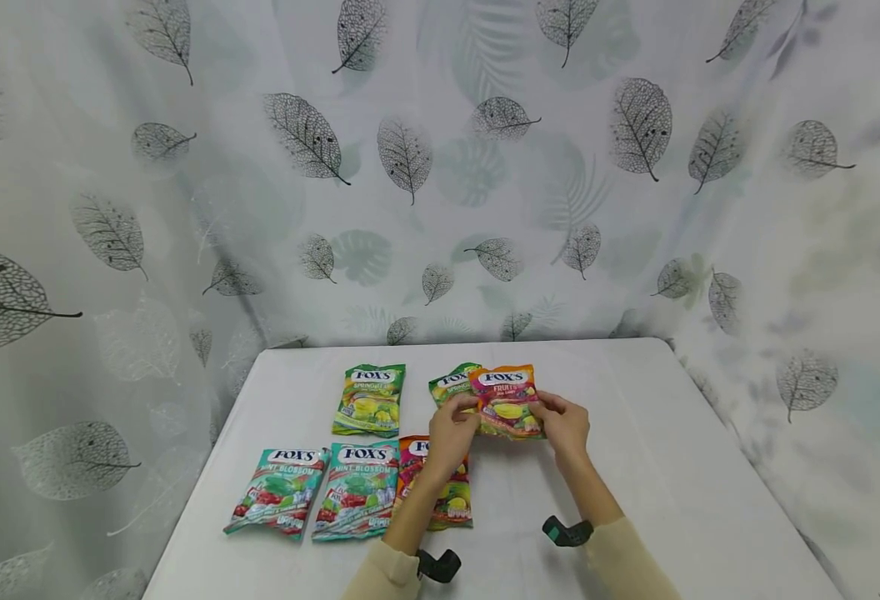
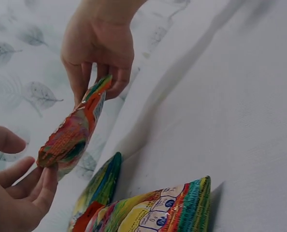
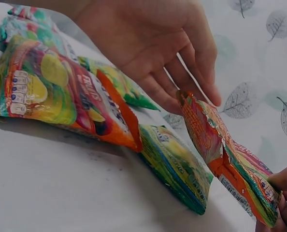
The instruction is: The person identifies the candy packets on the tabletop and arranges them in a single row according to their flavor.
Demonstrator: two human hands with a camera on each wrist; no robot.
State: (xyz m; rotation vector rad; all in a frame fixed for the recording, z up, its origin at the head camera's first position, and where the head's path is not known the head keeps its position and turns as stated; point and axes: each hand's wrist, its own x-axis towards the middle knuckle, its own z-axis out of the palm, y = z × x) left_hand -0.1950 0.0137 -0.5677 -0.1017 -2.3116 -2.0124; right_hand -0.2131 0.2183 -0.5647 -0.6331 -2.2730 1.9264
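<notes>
An orange and red Fox's Fruits candy bag (image 1: 506,402) is raised between both hands, its front facing the head camera. At its left edge, the left hand (image 1: 452,435) holds it with the fingertips. My right hand (image 1: 566,427) pinches the opposite edge, thumb on the front. In the left wrist view, the bag is seen edge-on, between the left fingers (image 2: 46,189) and the right hand (image 2: 101,46). A green Spring Tea candy bag (image 1: 442,387) lies behind, partly covered by the held bag. Beneath the left forearm is a second Fruits candy bag (image 1: 451,502), partly hidden.
Two teal Mint Blossom candy bags, one (image 1: 278,493) and another (image 1: 357,492), lie at the front left of the white table (image 1: 672,483). Behind them is another green candy bag (image 1: 368,402). A leaf-printed curtain (image 1: 440,192) hangs around the table's back and sides.
</notes>
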